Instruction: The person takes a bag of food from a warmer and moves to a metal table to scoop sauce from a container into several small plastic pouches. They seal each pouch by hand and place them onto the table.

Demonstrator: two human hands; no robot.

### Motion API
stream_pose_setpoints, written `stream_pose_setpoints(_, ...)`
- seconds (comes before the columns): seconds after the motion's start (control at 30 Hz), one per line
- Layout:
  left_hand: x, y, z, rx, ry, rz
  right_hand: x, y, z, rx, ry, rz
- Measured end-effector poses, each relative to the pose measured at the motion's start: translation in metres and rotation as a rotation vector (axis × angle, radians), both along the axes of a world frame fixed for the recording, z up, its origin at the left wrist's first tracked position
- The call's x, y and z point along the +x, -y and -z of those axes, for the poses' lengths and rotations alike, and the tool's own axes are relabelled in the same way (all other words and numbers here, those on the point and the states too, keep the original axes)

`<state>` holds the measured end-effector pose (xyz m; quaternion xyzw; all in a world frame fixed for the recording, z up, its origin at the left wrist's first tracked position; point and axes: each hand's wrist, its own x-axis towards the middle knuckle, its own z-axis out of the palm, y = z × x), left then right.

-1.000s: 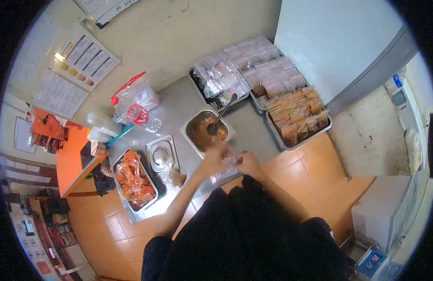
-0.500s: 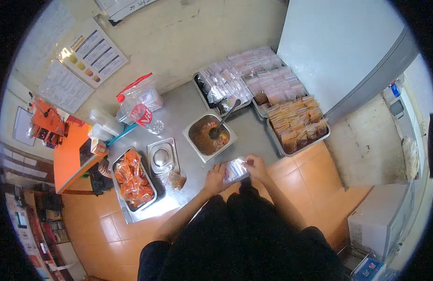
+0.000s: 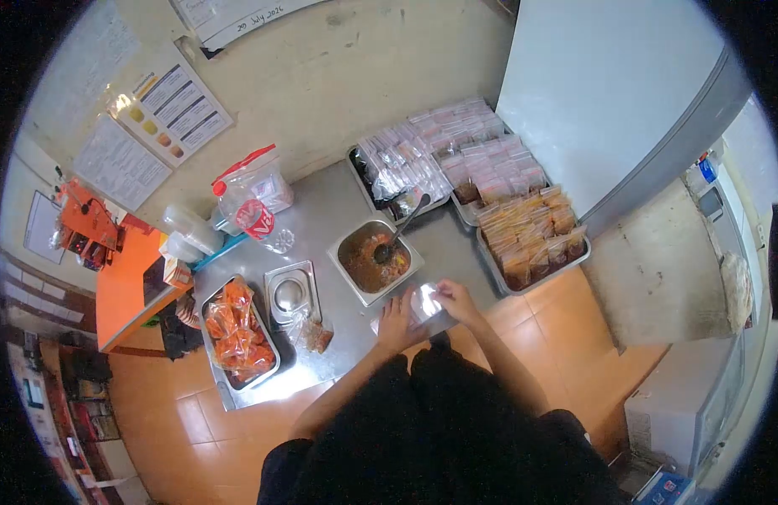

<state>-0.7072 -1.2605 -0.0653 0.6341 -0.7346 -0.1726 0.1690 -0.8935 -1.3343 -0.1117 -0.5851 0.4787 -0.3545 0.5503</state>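
Note:
A clear plastic bag is between my hands at the table's front edge. My left hand presses on its left side, and my right hand pinches its right upper edge. Just beyond them stands a square steel container of brown sauce with bits in it, a dark ladle leaning inside. Left of my left hand lies a filled bag of brown food, beside a steel lid.
At the left is a tray of bagged orange food. A plastic bottle stands behind. Trays of filled small bags line the back right. Part of another person's hand shows beyond the left edge.
The clear bag has turned and lies flatter between my hands. My left hand has shifted slightly right. The whole view has moved a little.

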Motion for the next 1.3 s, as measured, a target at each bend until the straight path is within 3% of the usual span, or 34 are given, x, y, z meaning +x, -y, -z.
stream_pose_setpoints(0.2, 0.001, 0.006, 0.006, -0.025, 0.028, 0.047, -0.024, 0.025, -0.002, -0.173, -0.107, 0.124)
stream_pose_setpoints(0.33, 0.013, 0.002, 0.016, -0.062, 0.004, 0.041, -0.041, 0.039, -0.058, -0.299, -0.297, 0.159)
stream_pose_setpoints(0.37, 0.013, 0.0, 0.018, -0.068, -0.002, 0.042, -0.04, 0.038, -0.075, -0.398, -0.453, 0.212)
stream_pose_setpoints(0.5, 0.005, 0.001, 0.001, -0.082, -0.041, 0.004, -0.024, 0.031, -0.097, -0.947, -0.883, 0.036)
stream_pose_setpoints(0.6, 0.0, 0.001, -0.003, -0.207, -0.046, 0.054, -0.012, 0.017, -0.044, -0.988, -0.905, -0.254)
stream_pose_setpoints(0.7, 0.003, 0.005, -0.007, -0.249, -0.062, 0.108, -0.02, 0.006, -0.039, -0.952, -0.658, -0.206)
stream_pose_setpoints(0.83, 0.003, 0.002, 0.001, -0.247, -0.016, 0.18, -0.023, 0.018, -0.029, -0.636, -0.512, -0.123)
stream_pose_setpoints(1.0, -0.008, 0.016, 0.018, -0.255, 0.063, 0.181, -0.017, 0.036, -0.018, -0.438, -0.392, -0.156)
stream_pose_setpoints(1.1, -0.01, 0.014, 0.025, -0.235, 0.116, 0.188, -0.012, 0.034, -0.013, -0.575, -0.453, -0.077)
stream_pose_setpoints(1.3, -0.004, 0.007, 0.022, -0.22, 0.141, 0.176, -0.018, 0.036, -0.022, -0.513, -0.369, -0.185)
